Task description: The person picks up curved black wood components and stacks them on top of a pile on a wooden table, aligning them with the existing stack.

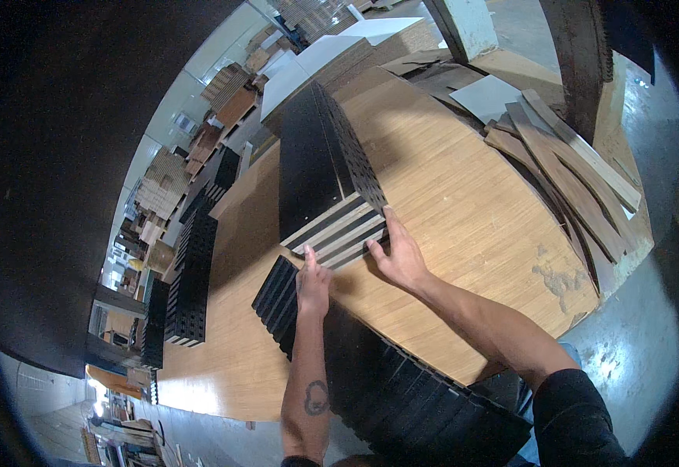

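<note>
A stack of black boards (308, 171) with pale striped end edges lies on a wooden tabletop (440, 175). Holes or notches run along its right side. My left hand (314, 286) touches the near end at its left, index finger stretched out and the other fingers partly curled. At the near right corner is my right hand (398, 255), thumb against the end and fingers stretched along the side, spread apart. Neither hand is wrapped round the stack. Below my hands, a row of black ribbed boards (401, 389) extends from beside my left wrist toward the lower right, partly covered by my left forearm.
More black board stacks (191, 280) stand along the left. Pale-topped panels (316, 66) lie beyond the table's far end. Loose wood strips (561, 175) are piled at the right, near a dark post (577, 70). Concrete floor (627, 335) shows at the lower right.
</note>
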